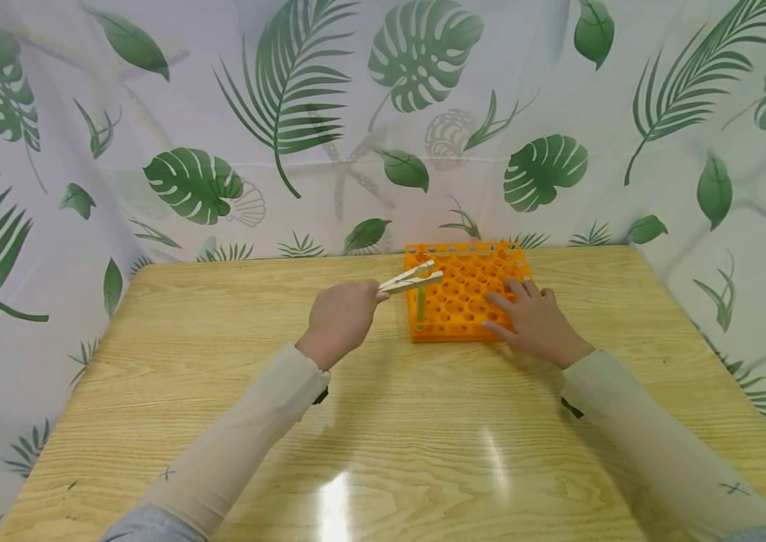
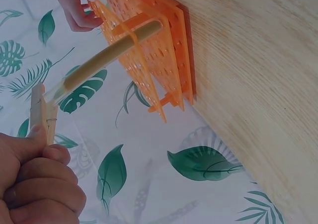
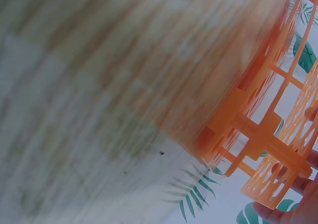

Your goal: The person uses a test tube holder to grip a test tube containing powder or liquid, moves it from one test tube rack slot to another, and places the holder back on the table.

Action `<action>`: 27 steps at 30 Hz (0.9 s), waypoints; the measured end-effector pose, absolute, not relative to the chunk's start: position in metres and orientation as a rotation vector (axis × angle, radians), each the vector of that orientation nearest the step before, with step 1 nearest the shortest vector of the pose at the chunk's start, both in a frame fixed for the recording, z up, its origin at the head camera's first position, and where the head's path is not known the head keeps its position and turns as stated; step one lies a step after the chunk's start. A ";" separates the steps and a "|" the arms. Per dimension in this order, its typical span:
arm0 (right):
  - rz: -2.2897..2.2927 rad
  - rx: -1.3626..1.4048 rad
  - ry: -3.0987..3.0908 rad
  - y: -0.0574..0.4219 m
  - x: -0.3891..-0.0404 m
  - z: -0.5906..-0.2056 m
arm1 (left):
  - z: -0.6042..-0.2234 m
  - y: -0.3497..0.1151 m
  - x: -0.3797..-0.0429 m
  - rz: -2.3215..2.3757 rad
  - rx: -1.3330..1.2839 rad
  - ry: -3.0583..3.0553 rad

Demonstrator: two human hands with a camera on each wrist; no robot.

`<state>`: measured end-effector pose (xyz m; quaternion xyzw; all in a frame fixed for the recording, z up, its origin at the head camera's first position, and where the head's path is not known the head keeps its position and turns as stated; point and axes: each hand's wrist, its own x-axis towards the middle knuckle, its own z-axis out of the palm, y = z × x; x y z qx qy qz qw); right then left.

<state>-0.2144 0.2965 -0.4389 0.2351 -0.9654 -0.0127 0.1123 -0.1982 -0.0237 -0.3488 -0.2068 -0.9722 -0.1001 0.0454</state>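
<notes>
My left hand (image 1: 344, 316) grips the handle end of a wooden test tube clamp (image 1: 413, 278). In the left wrist view, the clamp's jaws are around the upper end of a glass test tube (image 2: 99, 65) holding yellowish liquid. That tube stands through the orange test tube rack (image 1: 467, 331) at its front left corner, its rounded bottom down by a lower plate. Over the rack's right side lies my right hand (image 1: 539, 320), fingers spread and fingertips touching the perforated top plate. The right wrist view has its fingers (image 3: 268, 213) at the top plate's edge.
The rack stands near the back edge of a wood-grain table (image 1: 275, 452). Behind and beside the table hangs a white cloth (image 1: 329, 173) printed with green leaves.
</notes>
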 end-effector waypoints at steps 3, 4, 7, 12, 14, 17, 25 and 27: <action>-0.038 0.691 -2.832 0.296 -0.214 -0.438 | -0.348 -0.024 -0.199 -0.292 -0.636 -2.970; -0.037 0.690 -2.833 0.296 -0.214 -0.438 | -0.347 -0.024 -0.199 -0.290 -0.636 -2.970; -0.034 0.685 -2.842 0.296 -0.214 -0.438 | -0.346 -0.024 -0.199 -0.287 -0.640 -2.966; -0.028 0.682 -2.849 0.297 -0.215 -0.439 | -0.344 -0.024 -0.199 -0.293 -0.636 -2.954; -0.030 0.684 -2.847 0.297 -0.215 -0.439 | -0.343 -0.024 -0.199 -0.296 -0.637 -2.951; -0.033 0.686 -2.845 0.297 -0.214 -0.439 | -0.342 -0.025 -0.199 -0.296 -0.640 -2.946; -0.028 0.683 -2.851 0.296 -0.214 -0.438 | -0.342 -0.026 -0.199 -0.296 -0.642 -2.921; -0.026 0.682 -2.852 0.296 -0.214 -0.438 | -0.341 -0.026 -0.199 -0.288 -0.642 -2.919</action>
